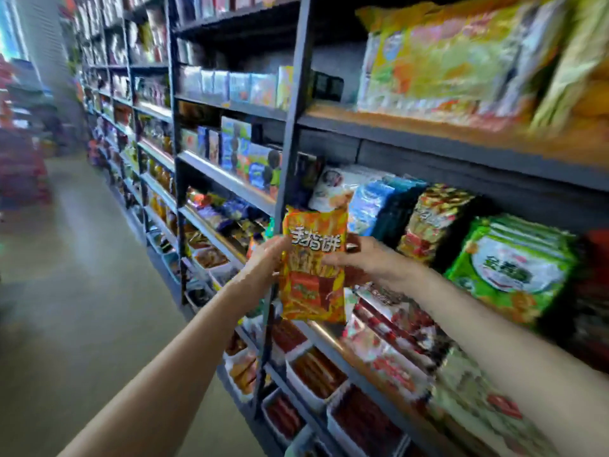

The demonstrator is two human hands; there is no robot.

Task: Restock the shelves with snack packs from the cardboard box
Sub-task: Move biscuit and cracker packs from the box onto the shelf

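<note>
An orange and yellow snack pack with white lettering stands upright in the air in front of the middle shelf. My left hand grips its left edge. My right hand holds its right edge, fingers curled round the front. The pack sits just before a dark upright post of the shelving. Behind it stand a white pack and blue packs on the shelf. The cardboard box is not in view.
Green packs and striped packs fill the shelf to the right. White trays of red snacks line the lower shelf. Large yellow bags lie on the shelf above. The aisle floor stretches away at left.
</note>
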